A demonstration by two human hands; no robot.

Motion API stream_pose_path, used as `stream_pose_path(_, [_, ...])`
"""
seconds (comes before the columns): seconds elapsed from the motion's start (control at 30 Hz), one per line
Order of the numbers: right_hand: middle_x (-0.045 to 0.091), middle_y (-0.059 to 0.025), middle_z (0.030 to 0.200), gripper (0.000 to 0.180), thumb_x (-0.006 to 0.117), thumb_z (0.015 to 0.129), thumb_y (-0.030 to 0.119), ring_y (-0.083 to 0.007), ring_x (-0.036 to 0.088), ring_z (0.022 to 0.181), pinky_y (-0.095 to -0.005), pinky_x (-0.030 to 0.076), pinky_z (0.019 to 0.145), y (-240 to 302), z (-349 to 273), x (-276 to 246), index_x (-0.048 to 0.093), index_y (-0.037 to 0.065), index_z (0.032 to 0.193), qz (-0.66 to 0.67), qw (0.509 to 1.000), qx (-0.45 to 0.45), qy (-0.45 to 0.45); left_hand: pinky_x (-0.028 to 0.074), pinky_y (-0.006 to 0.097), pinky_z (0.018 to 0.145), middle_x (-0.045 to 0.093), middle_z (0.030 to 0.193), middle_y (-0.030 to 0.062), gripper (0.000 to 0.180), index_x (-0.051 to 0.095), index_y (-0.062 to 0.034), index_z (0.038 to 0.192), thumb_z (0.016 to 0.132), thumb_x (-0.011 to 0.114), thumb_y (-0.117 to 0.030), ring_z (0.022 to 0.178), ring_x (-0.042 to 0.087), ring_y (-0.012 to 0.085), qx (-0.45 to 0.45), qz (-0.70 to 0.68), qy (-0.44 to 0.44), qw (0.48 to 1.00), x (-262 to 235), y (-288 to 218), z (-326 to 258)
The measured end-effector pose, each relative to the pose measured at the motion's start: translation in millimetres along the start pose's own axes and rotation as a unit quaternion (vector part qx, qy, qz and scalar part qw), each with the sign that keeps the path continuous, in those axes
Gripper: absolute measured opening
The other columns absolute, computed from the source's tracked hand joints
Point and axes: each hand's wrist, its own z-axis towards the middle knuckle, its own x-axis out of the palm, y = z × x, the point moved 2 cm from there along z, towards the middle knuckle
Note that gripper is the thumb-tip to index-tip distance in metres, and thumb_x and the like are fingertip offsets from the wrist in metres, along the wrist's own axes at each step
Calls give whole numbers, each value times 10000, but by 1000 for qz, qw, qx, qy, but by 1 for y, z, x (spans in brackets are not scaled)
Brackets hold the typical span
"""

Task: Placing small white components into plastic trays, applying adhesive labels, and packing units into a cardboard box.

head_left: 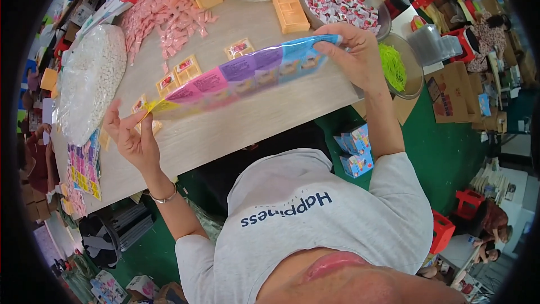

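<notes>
A long strip of printed film (239, 73), with yellow, pink, purple and blue sections, is stretched over the table in a slant. Its yellow end is pinched between the thumb and finger of my left hand (134, 138), the other fingers spread. My right hand (357, 53) grips the blue end, higher up and to the right. Behind the strip lie small pale-orange compartment trays, one (187, 68) with a red-and-white packet in it and another (239, 48) farther back. Part of the trays near my left hand is hidden by the strip and fingers.
Pink packets (163, 14) are heaped at the back left, beside a clear bag of white pellets (93, 81). A bowl of red-and-white packets (343, 8) and a bowl of green strands (392, 66) stand at right. Stacked printed sheets (84, 166) lie at the table's left edge.
</notes>
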Motion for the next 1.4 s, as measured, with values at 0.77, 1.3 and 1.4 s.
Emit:
stream_pose_path(0.77, [313,-212,1577,854,715,836,366,-372,245,1488,-542,195,1191,-158,-66,165,328,-21,1492,-409,888,-75,196,476,384,519,673,735,105,156,628,-117,915,979,620,-258,625,647,316,-265,217,213,915,150,23,-166])
stream_pose_path(1.3, [680,-92,1075,409,673,867,144,-294,614,1015,-419,455,934,-151,-3,218,628,56,1264,-305,922,-151,184,508,204,647,704,840,5,195,725,30,1011,973,657,-149,725,608,39,-591,-298,94,744,112,46,-162])
stream_pose_path(1.4, [667,-53,916,282,686,853,108,-256,594,839,-387,470,793,-158,-1,225,697,71,1133,-222,948,-168,153,531,218,670,724,867,36,199,740,22,1024,956,679,-154,747,646,69,-632,-296,60,714,104,48,-170])
